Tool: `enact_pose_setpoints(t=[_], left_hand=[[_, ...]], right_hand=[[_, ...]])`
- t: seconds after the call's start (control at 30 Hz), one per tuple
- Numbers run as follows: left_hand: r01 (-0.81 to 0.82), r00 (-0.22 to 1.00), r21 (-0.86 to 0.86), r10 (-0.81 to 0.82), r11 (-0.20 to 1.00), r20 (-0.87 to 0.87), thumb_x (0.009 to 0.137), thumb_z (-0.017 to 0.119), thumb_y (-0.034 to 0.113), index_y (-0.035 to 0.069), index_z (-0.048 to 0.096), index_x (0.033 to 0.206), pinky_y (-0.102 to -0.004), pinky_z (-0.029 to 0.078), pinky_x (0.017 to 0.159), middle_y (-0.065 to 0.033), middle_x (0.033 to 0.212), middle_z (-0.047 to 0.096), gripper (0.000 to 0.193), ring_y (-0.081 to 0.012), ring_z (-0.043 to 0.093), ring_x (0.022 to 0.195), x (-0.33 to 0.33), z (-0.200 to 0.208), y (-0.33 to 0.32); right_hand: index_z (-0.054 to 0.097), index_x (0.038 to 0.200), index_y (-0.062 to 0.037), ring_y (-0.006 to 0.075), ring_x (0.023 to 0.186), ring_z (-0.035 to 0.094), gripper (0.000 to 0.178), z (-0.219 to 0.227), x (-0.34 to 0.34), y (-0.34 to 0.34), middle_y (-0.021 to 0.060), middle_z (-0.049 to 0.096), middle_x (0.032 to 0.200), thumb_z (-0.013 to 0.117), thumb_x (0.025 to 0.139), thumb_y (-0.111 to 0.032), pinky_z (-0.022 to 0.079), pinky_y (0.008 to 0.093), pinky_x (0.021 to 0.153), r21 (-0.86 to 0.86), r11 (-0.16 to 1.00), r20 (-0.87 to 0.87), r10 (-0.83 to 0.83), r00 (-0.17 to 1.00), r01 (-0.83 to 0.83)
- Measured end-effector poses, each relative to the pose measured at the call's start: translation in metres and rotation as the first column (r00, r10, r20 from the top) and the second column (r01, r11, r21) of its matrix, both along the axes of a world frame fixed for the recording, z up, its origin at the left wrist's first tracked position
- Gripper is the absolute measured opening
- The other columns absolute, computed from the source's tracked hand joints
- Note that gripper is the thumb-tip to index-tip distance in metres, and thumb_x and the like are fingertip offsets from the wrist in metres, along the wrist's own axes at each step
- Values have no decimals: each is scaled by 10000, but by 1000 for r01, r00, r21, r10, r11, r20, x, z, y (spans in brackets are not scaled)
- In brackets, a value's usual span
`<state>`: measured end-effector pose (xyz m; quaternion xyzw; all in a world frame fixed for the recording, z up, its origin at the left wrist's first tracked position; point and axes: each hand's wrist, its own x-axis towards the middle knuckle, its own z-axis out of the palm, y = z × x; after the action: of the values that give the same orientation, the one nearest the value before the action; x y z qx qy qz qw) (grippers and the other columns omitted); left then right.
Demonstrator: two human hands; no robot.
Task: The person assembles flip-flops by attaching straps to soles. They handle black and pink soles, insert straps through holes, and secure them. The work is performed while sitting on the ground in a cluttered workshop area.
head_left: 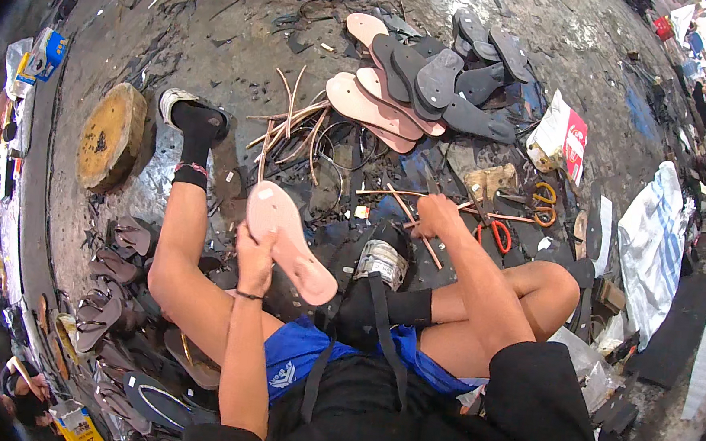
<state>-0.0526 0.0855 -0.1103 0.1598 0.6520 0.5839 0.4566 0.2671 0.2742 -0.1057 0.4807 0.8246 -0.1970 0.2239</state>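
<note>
My left hand is closed around the edge of a pink flip-flop sole, raised above my lap with its broad end tilted up and away. A thin pink strip shows just beyond that end; whether it is attached, I cannot tell. Low over the floor, my right hand has its fingers bent together among several thin pinkish strips. What they grip is too small to make out. Right of this hand lie scissors with red handles and a tool with yellow handles.
Ahead lies a pile of pink soles and black soles. Cut strips lie left of it. A round wooden block stands at left, above dark finished flip-flops. A white sack is at right.
</note>
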Motion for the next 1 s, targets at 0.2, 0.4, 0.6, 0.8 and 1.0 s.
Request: enact_pose_setpoints(t=[0.2,0.4,0.6,0.8,1.0], left_hand=[[99,587,-387,-368,917,-722,843,793,238,-61,386,1459,-452,426,1083,-268,1388,559,796,-347,575,1259,30,-21,-9],[189,830,-326,-328,926,-452,867,744,162,-4,630,1277,-407,491,1019,-202,1246,680,457,-301,656,1156,21,-12,-8],[200,785,-364,-371,910,-495,875,735,174,-5,607,1277,-407,516,974,-213,1216,672,459,-319,659,1131,29,-28,-6],[192,539,-606,-599,772,-592,740,851,288,22,426,1441,-489,412,1090,-218,1397,445,862,-408,441,1318,57,-31,5],[226,528,-563,-586,795,-615,671,905,273,38,444,1381,-513,369,1118,-210,1406,407,879,-447,395,1327,65,-39,10]], right_hand=[[774,1014,-121,374,1040,678,352,-25,3,-8,151,725,1044,801,799,-397,524,482,932,-44,986,-183,-167,969,162],[704,1065,-95,349,1046,638,219,-36,15,1,103,682,1077,731,879,-208,503,470,863,347,920,-243,-101,965,184],[665,966,-58,328,911,660,140,-34,-13,7,119,678,942,683,931,-192,514,449,776,214,871,-587,-248,771,443],[659,1107,-75,375,1029,635,220,-41,-47,32,174,632,1042,654,923,-195,534,476,854,174,926,-664,-140,735,334],[632,1161,16,388,1136,593,283,-74,-60,144,193,615,1194,603,909,-108,506,451,976,389,900,-647,116,753,196]])
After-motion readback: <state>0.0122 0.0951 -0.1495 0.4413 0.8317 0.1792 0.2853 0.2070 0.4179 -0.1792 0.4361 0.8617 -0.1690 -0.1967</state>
